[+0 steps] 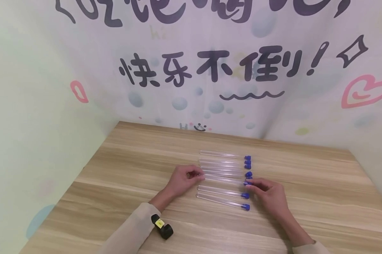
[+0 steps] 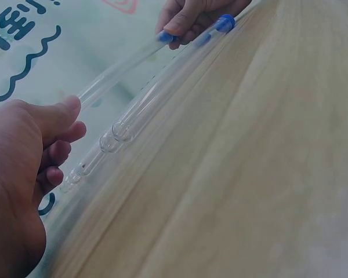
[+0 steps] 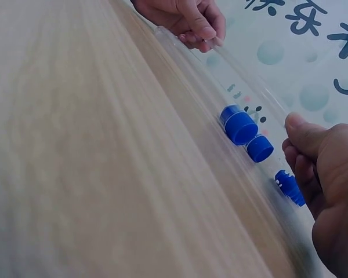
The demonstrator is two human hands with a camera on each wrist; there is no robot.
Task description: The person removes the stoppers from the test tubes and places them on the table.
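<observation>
In the head view my left hand (image 1: 183, 180) pinches the rounded end of a clear test tube (image 1: 225, 179). My right hand (image 1: 271, 194) pinches its blue-capped end between thumb and fingers. The right wrist view shows this tube (image 3: 252, 81) stretched between both hands, raised off the table. Nearer to me lie two test tubes with blue caps on, one (image 1: 219, 191) beside the other (image 1: 221, 201). Beyond the hands several more clear tubes (image 1: 221, 163) lie side by side, with small blue caps (image 1: 248, 162) at their right ends. My right fingers cover the held tube's cap in the right wrist view.
A wood-grain table (image 1: 114, 158) carries everything. Behind it hangs a pale printed cloth (image 1: 178, 95) with dark lettering, and a pale wall (image 1: 35, 106) rises at the left. A black device (image 1: 166, 231) with a yellow label sits at my left sleeve.
</observation>
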